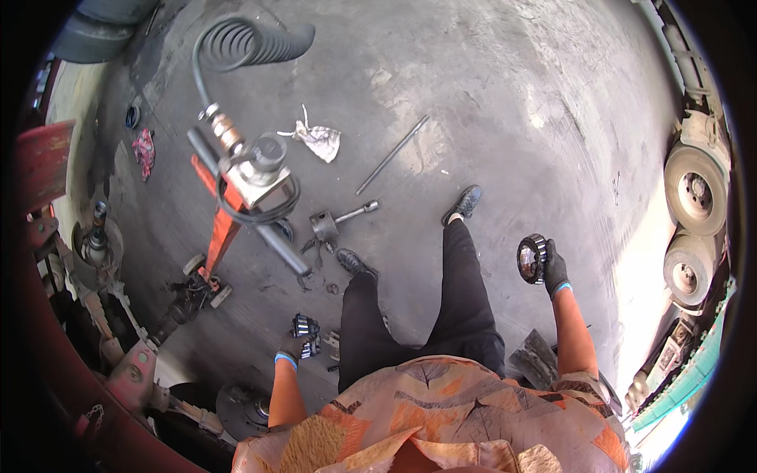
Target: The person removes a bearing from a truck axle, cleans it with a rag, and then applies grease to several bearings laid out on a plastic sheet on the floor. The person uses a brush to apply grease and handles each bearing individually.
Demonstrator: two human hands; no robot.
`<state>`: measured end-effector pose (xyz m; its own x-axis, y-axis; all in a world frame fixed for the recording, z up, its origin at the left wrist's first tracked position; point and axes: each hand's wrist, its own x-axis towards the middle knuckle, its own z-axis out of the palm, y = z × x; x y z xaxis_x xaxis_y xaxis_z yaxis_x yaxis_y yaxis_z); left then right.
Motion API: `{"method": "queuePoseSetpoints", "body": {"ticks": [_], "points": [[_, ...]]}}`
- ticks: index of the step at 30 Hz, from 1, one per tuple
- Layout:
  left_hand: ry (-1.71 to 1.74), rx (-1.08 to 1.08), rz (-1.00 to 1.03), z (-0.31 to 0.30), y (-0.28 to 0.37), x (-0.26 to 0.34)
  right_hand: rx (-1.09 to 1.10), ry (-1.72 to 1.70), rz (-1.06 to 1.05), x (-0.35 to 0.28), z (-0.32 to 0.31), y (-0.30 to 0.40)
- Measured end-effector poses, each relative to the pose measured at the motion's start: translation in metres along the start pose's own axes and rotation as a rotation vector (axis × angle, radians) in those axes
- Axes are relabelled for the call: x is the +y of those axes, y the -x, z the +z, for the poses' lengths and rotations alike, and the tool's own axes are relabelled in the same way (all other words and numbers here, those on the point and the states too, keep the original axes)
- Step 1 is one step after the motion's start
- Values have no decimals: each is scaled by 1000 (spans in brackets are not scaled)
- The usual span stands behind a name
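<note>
In my gloved right hand [555, 266] is a large tapered roller bearing [531, 258], held by its side out to the right of my leg. Its dark ring and shiny rollers face up and left. My gloved left hand [293, 343] grips another roller bearing [305, 326], low at the left beside my knee. The left fingers wrap around it, and a second row of rollers shows below them; whether that is a separate bearing I cannot tell. Both gloves are dark with blue cuffs.
An air-hydraulic jack with an orange handle [223, 239] and a coiled hose [254, 44] stands ahead on the left. On the floor lie a steel bar [391, 155], a socket tool [324, 226] and a rag [319, 141]. An axle spindle [98, 236] is at left, truck wheels [695, 190] at right.
</note>
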<state>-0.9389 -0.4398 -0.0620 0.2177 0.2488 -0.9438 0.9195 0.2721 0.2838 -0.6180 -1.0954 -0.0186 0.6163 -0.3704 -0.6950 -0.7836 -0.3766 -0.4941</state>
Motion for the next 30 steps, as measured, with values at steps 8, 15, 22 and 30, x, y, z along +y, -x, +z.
{"method": "queuePoseSetpoints", "body": {"ticks": [8, 15, 22, 30], "points": [[-5, -110, -146, 118, 44, 68, 22, 30, 143, 37, -109, -119], [331, -360, -117, 258, 46, 221, 57, -168, 215, -20, -206, -187], [386, -527, -220, 400, -12, 443, 109, -419, 316, -109, -277, -239], [165, -510, 59, 508, -80, 735, 282, -664, 541, -168, -332, -321]]}}
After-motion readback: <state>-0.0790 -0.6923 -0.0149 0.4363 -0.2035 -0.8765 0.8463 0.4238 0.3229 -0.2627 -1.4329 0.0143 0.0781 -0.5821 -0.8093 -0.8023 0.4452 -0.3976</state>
